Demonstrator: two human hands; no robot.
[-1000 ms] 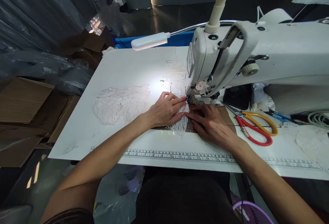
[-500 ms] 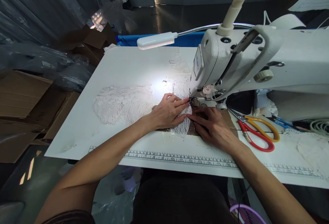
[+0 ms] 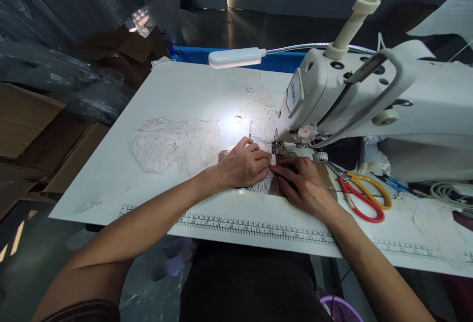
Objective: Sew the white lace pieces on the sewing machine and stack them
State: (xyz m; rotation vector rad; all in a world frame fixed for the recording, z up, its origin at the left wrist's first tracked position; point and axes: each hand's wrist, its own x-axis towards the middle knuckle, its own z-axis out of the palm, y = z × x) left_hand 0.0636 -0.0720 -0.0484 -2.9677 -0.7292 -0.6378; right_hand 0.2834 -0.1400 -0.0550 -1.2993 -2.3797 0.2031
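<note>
A strip of white fringed lace (image 3: pixel 263 126) runs under the presser foot (image 3: pixel 280 149) of a white sewing machine (image 3: pixel 314 85). Left of the foot, my left hand (image 3: pixel 247 163) is closed, its curled fingers and thumb gripping the lace. Just in front of the foot my right hand (image 3: pixel 305 183) lies with fingers stretched out and apart, the index fingertip touching the lace edge beside the left thumb. Beneath both hands is a brown plate (image 3: pixel 277 187). More fringed lace (image 3: pixel 173 144) lies flat to the left on the white table (image 3: pixel 148 199).
Red-and-yellow-handled scissors (image 3: pixel 364 196) lie right of my right hand, near blue-handled snips (image 3: pixel 401 184). A lamp (image 3: pixel 236 57) on a bendable neck hangs over the table. A printed ruler (image 3: pixel 254 228) follows the front edge. Cardboard boxes (image 3: pixel 33 125) stand at left.
My left hand's fingers, stretched flat toward the foot before, are now drawn back and curled on the lace. The right hand stays nearly in place. The camera view has shifted slightly.
</note>
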